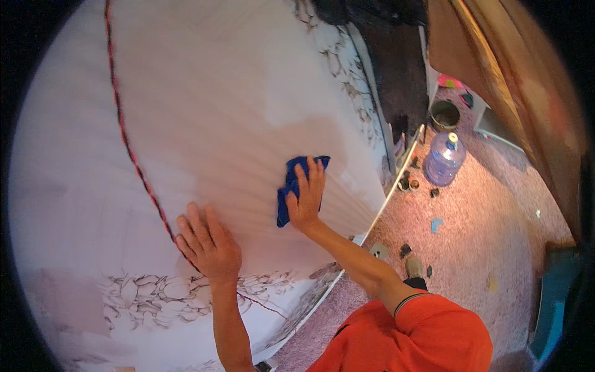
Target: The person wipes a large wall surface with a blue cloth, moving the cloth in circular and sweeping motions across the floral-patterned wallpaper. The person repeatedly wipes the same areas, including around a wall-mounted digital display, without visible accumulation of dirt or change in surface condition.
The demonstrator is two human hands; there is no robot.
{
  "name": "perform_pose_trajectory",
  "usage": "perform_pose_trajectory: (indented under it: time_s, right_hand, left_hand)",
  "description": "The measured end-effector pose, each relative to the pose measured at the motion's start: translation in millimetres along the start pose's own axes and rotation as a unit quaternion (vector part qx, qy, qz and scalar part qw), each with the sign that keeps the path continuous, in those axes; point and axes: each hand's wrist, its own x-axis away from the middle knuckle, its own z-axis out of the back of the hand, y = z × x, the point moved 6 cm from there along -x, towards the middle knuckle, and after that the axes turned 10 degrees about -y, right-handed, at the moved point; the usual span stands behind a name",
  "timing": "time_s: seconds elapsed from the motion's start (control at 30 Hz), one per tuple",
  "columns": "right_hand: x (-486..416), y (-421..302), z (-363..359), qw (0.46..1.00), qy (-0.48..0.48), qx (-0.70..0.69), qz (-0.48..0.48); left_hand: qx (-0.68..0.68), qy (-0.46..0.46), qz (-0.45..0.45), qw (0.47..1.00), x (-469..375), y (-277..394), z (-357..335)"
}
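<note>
My right hand presses a folded dark-blue cloth against a large white surface printed with grey flower outlines. Its fingers lie spread over the cloth, and part of the cloth shows past them on the left. Flat on the same surface, to the left and a little lower, rests my left hand, fingers apart and holding nothing. A twisted red-and-black wire runs down the surface to the left hand's outer fingers. The hand and wrist hide part of it, and a thinner stretch reappears to their right.
A pale strip edges the white surface beside the pinkish floor. On the floor are a clear bluish water jug, a dark bucket and several small scraps. Brown draped fabric hangs at upper right. A shoe stands near my right arm.
</note>
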Motion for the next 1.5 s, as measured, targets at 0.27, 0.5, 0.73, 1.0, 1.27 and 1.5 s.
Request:
perform_pose_trajectory:
  time_s: [0.27,0.5,0.73,1.0,1.27,1.5]
  right_hand:
    - [-21.7,-96.0,-14.4,0.977,-0.084,0.011,0.198]
    - [-60.1,-118.1,-1.4,0.925,-0.115,0.012,0.362]
    - [-45.3,-66.9,3.0,0.972,-0.101,0.016,0.21]
    - [-84.8,-38.5,18.4,0.977,-0.088,0.034,0.192]
    - [-27.2,37.8,21.6,0.998,-0.001,-0.03,-0.058]
    - [-18.6,-18.3,-0.2,0.995,-0.062,0.003,0.077]
  left_hand:
    - [0.002,0.019,0.018,1.0,-0.2,3.8,3.3]
    - [0.01,0.025,0.013,1.0,4.6,0.0,4.7]
    - [0.027,0.016,0.023,0.999,-28.7,20.4,11.0]
    - [0.004,0.013,0.018,1.0,-60.8,41.0,3.3]
    - [-0.018,0.019,0.035,0.999,-57.9,42.4,-0.9]
    - [-0.007,0.016,0.032,0.999,-55.0,41.0,-4.4]
